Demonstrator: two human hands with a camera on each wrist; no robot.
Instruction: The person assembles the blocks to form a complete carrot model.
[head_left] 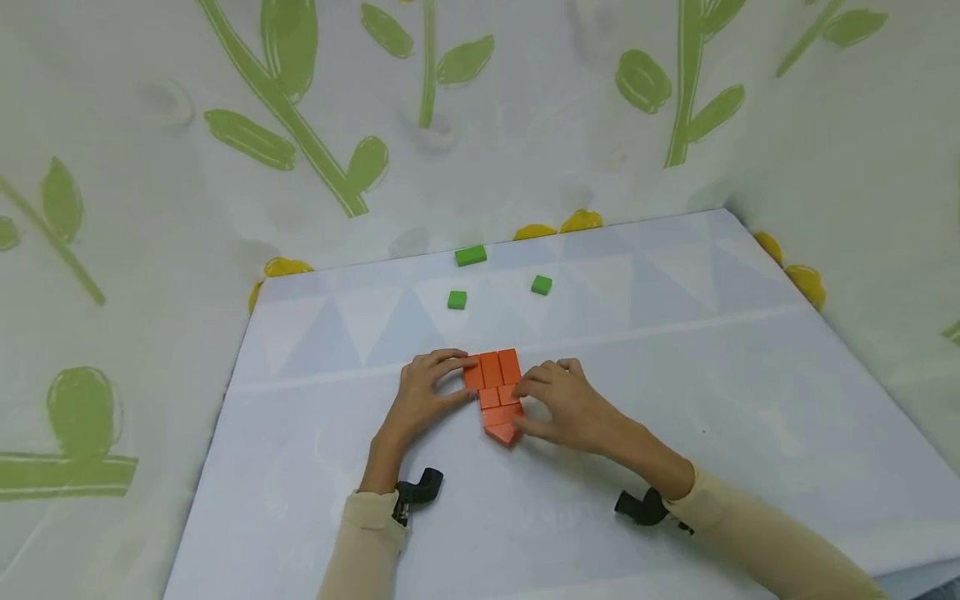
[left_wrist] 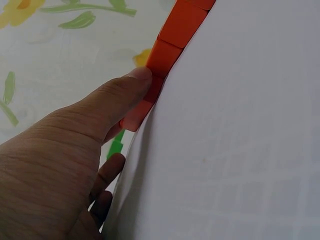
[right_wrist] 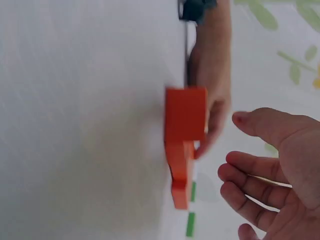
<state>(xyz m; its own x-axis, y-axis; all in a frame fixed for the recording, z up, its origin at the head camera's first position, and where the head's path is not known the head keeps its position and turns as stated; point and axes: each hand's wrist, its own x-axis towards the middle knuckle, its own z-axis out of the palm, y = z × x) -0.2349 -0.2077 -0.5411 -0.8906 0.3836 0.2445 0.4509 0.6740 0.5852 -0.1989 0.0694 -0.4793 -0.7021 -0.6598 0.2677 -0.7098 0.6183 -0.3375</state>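
Orange blocks (head_left: 490, 397) lie flat together on the table: oblong ones side by side at the far end, two smaller ones below them, another oblong, and a triangular one (head_left: 501, 433) at the near end. My left hand (head_left: 425, 392) is at their left side, thumb and index finger pinching the far-left orange block (head_left: 472, 377). In the left wrist view, the thumb (left_wrist: 120, 97) presses on a block's side. My right hand (head_left: 572, 408) hovers by the right side of the blocks. In the right wrist view, its loosely bent fingers (right_wrist: 250, 185) stand apart from the blocks and hold nothing.
Three green blocks lie farther back: a longer one (head_left: 471, 256) near the far edge and two small ones (head_left: 457, 300), (head_left: 542, 285). A pale cloth with triangle prints covers the table (head_left: 712, 400). Behind stands a leaf-patterned backdrop (head_left: 510, 158).
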